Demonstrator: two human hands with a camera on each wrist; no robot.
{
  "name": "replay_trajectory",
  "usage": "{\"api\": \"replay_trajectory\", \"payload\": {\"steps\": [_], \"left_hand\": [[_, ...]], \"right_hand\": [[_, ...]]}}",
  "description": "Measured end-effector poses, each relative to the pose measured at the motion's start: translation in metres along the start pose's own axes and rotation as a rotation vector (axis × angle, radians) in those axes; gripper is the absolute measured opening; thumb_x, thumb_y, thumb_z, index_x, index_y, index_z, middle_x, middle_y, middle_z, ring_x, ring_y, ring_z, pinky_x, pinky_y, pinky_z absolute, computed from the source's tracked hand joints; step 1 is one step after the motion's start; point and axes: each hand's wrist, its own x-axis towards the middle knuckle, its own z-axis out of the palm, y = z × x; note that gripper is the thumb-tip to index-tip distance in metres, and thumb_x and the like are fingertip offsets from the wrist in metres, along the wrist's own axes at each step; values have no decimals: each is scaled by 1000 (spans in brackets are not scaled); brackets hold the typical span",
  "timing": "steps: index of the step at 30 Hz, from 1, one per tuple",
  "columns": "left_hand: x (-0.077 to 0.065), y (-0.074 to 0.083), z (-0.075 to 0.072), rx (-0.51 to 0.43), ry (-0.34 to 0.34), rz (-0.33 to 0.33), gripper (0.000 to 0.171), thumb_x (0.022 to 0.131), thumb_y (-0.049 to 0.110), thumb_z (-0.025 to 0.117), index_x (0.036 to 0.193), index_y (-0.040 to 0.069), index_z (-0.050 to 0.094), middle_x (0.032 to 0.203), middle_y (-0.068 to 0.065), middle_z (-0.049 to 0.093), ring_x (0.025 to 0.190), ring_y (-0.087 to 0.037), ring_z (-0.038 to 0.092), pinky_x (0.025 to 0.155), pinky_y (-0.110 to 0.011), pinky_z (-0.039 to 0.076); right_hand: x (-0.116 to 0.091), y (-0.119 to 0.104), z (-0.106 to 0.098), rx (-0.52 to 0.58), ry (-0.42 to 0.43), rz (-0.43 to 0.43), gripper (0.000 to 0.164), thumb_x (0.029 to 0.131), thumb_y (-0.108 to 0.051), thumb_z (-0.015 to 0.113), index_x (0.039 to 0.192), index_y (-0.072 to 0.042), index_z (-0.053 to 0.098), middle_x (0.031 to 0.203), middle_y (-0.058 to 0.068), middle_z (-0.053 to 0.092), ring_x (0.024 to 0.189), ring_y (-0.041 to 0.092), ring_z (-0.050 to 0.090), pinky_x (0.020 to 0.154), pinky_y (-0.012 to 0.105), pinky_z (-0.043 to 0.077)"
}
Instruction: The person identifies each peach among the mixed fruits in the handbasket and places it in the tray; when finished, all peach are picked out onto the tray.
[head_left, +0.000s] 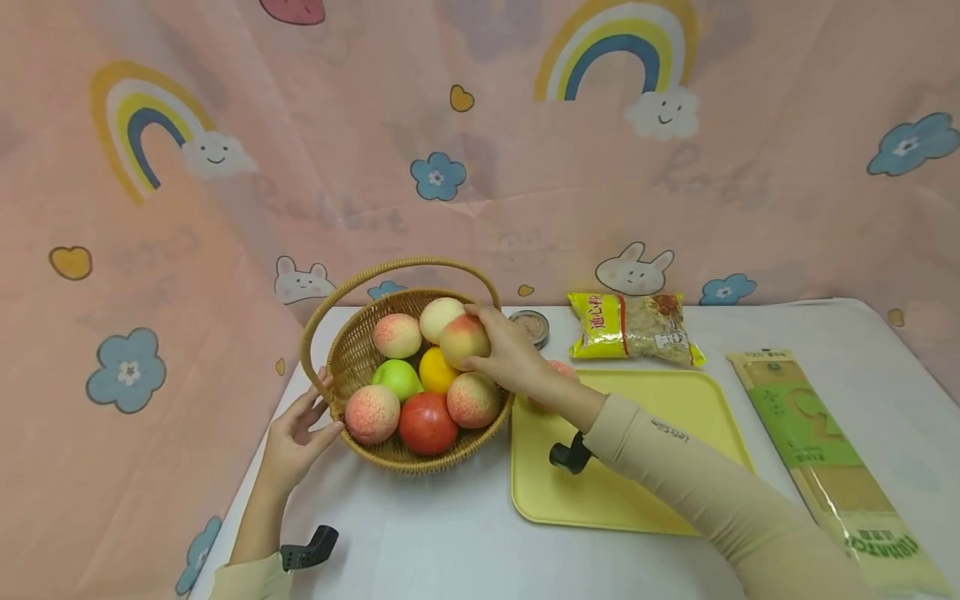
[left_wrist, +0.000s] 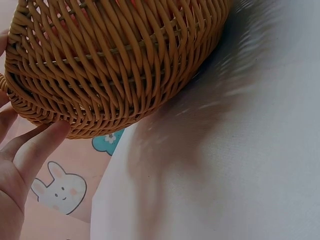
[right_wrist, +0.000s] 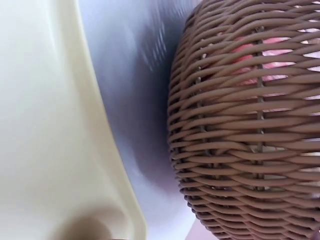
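Observation:
My right hand (head_left: 513,354) holds a peach (head_left: 463,340) between thumb and fingers, over the right side of a wicker basket (head_left: 420,463). In the basket lie several more peaches (head_left: 372,414), a green apple (head_left: 397,381), an orange fruit (head_left: 438,371) and a red tomato-like fruit (head_left: 427,423). My left hand (head_left: 294,437) grips the basket's left rim at the foot of its arched handle (head_left: 405,262). In the left wrist view, the thumb of that hand (left_wrist: 30,160) lies against the woven wall. The right wrist view shows the basket's side (right_wrist: 245,130), the right hand out of sight.
Right of the basket lies a yellow tray (head_left: 630,500), with a peach (head_left: 562,369) at its far left corner, partly behind my right arm. Behind it are a small round tin (head_left: 531,325) and a pasta bag (head_left: 633,329). A long noodle packet (head_left: 832,458) lies farther right.

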Motion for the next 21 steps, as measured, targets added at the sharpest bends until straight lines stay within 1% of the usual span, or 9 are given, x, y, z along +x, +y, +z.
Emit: {"api": "replay_trajectory", "payload": {"steps": [5, 8, 11, 14, 17, 19, 21], "left_hand": [[2, 0, 1, 8, -1, 2, 61, 81, -18, 59, 137, -14, 36, 152, -26, 23, 126, -6, 46, 84, -20, 55], [2, 0, 1, -1, -5, 14, 62, 80, -20, 58, 137, -15, 35, 152, -27, 22, 127, -6, 46, 85, -21, 55], [2, -1, 1, -10, -7, 22, 63, 79, -21, 57, 137, -15, 35, 152, -28, 21, 127, -5, 47, 85, -19, 54], [2, 0, 0, -8, -8, 26, 62, 80, -21, 57, 138, -15, 35, 152, -29, 20, 127, -5, 47, 84, -19, 55], [2, -1, -1, 4, -8, 29, 62, 81, -19, 57, 138, -13, 36, 151, -29, 22, 126, -5, 48, 84, -20, 55], [2, -1, -1, 15, -9, 29, 62, 81, -18, 58, 138, -13, 36, 151, -29, 22, 126, -5, 47, 84, -20, 55], [2, -1, -1, 24, -13, 25, 61, 82, -16, 59, 139, -12, 36, 152, -28, 23, 126, -5, 47, 83, -21, 55]], "right_hand": [[0, 3, 2, -6, 44, -59, 68, 78, -10, 76, 137, -3, 42, 136, 13, 50, 126, 27, 46, 108, 43, 40], [1, 5, 2, -20, 44, -77, 71, 77, -12, 78, 137, -3, 41, 135, 13, 50, 126, 27, 47, 108, 43, 40], [3, 6, 1, -53, 23, -82, 75, 77, -17, 79, 140, -3, 40, 139, 15, 47, 127, 28, 46, 107, 45, 40], [4, 6, 0, -93, -1, -85, 75, 77, -20, 79, 140, -1, 42, 145, 15, 42, 130, 30, 44, 107, 49, 38], [5, 5, -1, -110, -19, -88, 70, 77, -22, 78, 136, 0, 47, 146, 14, 41, 130, 30, 43, 107, 52, 37], [5, 5, -2, -108, -26, -93, 68, 77, -21, 78, 135, -2, 49, 145, 13, 42, 129, 30, 44, 107, 52, 37], [5, 6, -2, -110, -38, -102, 66, 77, -21, 78, 135, -5, 50, 144, 13, 43, 131, 30, 42, 108, 52, 36]]}}
